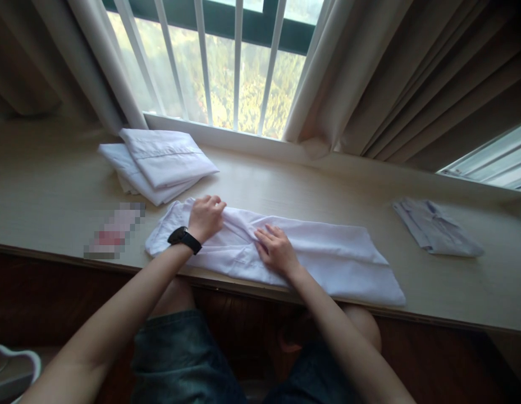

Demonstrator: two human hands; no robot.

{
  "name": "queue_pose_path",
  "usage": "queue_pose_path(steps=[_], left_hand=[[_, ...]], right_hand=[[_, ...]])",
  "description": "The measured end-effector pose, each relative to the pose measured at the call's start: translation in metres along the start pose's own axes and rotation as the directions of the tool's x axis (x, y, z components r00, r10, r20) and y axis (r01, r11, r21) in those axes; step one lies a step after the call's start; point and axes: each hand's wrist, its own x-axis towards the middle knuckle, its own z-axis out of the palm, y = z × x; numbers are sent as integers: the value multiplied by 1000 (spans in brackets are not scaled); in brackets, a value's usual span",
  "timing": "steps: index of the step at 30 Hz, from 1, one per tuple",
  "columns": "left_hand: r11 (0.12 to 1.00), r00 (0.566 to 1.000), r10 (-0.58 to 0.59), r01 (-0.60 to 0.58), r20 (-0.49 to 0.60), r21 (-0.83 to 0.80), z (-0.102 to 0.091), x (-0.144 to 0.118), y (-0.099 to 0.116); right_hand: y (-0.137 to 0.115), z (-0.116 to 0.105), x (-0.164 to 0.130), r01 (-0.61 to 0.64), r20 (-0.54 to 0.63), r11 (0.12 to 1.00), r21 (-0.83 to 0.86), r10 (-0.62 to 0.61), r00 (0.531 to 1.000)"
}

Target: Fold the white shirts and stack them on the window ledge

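Observation:
A white shirt [328,261] lies folded into a long strip across the front of the pale wooden desk [286,191]. My left hand [206,217], with a black watch on its wrist, grips a fold of the shirt near its left end. My right hand [276,248] rests flat on the shirt's middle, fingers spread and pointing left, pressing the cloth down.
A stack of folded white garments [159,165] sits at the back left by the window. A folded light grey shirt [437,227] lies at the right. A blurred small item [114,231] lies left of the shirt. Curtains [391,78] hang behind the desk.

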Motion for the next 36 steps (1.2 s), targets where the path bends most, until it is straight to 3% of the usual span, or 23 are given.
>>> queue_pose_path(steps=[3,6,10,14,18,24,28,32,34,36], left_hand=[[973,984,179,-180,-23,-141,6,-21,58],[968,987,163,-162,-12,-191,25,-46,100],[964,990,138,-139,-19,-228,40,-62,108],[961,988,153,-152,-16,-230,34,-59,103],[983,995,95,-96,-11,-156,30,-53,122],[989,1000,-16,18,13,-148,44,-52,139],[985,999,28,-34,-34,-168,44,-52,136],[968,984,147,-163,-99,-189,40,-53,137],[953,973,202,-221,-107,-207,41,-53,136],[941,968,231,-248,-95,-229,45,-53,135]], right_hand=[[3,-4,-8,13,57,999,-33,-11,998],[10,-9,-19,29,106,997,-70,-22,994],[26,-23,-39,16,149,992,-124,3,989],[52,-42,-69,-28,186,977,-212,69,980],[93,-63,-114,-233,135,917,-323,289,948],[167,-100,-179,-602,52,731,-322,649,759],[196,-121,-196,-780,-91,555,-290,795,600],[207,-136,-191,-906,-266,361,-219,872,411],[212,-139,-187,-936,-234,311,-165,910,344],[218,-142,-184,-946,-132,302,-113,940,316]])
